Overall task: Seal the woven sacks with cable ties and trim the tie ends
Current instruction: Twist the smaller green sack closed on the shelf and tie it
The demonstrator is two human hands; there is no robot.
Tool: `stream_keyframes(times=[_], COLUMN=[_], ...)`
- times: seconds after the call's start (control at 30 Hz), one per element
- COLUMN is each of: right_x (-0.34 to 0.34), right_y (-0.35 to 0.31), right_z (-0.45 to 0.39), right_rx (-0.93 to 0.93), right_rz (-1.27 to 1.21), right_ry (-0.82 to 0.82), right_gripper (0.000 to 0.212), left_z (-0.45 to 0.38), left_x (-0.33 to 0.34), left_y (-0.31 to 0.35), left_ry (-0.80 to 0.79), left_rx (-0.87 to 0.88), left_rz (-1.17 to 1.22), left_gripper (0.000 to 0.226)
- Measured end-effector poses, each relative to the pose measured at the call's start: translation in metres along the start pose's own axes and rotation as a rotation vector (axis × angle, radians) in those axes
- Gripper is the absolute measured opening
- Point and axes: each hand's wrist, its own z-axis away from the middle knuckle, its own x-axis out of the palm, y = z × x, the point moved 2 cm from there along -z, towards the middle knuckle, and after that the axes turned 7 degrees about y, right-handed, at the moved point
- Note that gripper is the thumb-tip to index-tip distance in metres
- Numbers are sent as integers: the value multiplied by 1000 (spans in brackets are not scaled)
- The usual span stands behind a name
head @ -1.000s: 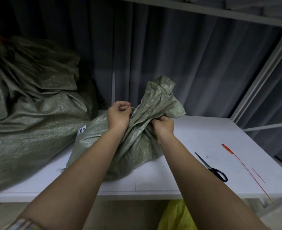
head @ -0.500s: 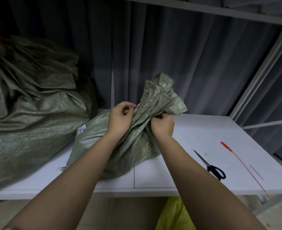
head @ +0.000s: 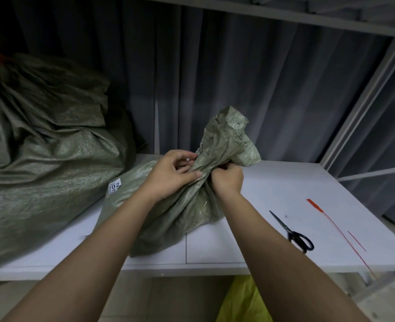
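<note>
Between your hands, the woven sack [head: 178, 205] is bunched at its neck: your left hand [head: 171, 175] pinches a small white tie end [head: 188, 159], your right hand [head: 228, 178] grips the gathered neck; scissors [head: 291, 231] lie right of it.

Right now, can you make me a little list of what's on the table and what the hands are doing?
sack being tied: small green woven sack, neck bunched, on the white table
left hand: at the sack neck, pinching something small and white, probably a cable tie end
right hand: gripping the bunched neck
scissors: lying shut on the table, right of the sack
red cable tie: lying loose beyond the scissors
big sack: on the left, untouched
</note>
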Motion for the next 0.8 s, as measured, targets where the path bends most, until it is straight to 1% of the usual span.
stream_keyframes(times=[0.1, 0.13, 0.2, 0.27, 0.33, 0.4, 0.47, 0.5, 0.6, 0.67, 0.7, 0.8], right_x=[-4, -5, -9, -12, -15, -21, -29, -32, -37, -36, -36, -42], right_y=[-3, -3, -1, 4, 10, 13, 16, 16, 17, 18, 19, 18], right_z=[3, 4, 5, 9, 14, 22, 33, 38, 51, 48, 46, 40], right_rx=[-53, -69, -92, -116, -189, -276, -382, -477, -874, -1027, -1062, -1073], right_rz=[-32, -43, -35, 8, 66, 118, 118, 145, 317, 403, 429, 426], right_ry=[-20, -27, -26, -27, -23, 18, 48, 49, 34, -6, -46, -169], right_gripper=[6, 8, 26, 30, 23, 11, 9, 7, 5, 10, 13, 17], left_z=[-2, -2, -4, -4, -6, -7, -4, -2, 8, 13, 15, 18], left_x=[3, 3, 7, 11, 14, 15, 16, 17, 20, 21, 21, 21], left_y=[-6, -7, -7, -5, -3, -2, 1, 2, 7, 11, 12, 12], left_ry=[128, 191, 282, 324, 336, 343, 338, 330, 295, 278, 269, 234], left_rx=[24, 34, 60, 84, 100, 114, 128, 132, 159, 197, 210, 210], left_rz=[-24, -63, -141, -213, -264, -306, -339, -351, -426, -505, -524, -518], left_gripper=[26, 22, 17, 17, 17, 16, 16, 18, 17, 16, 16, 16])
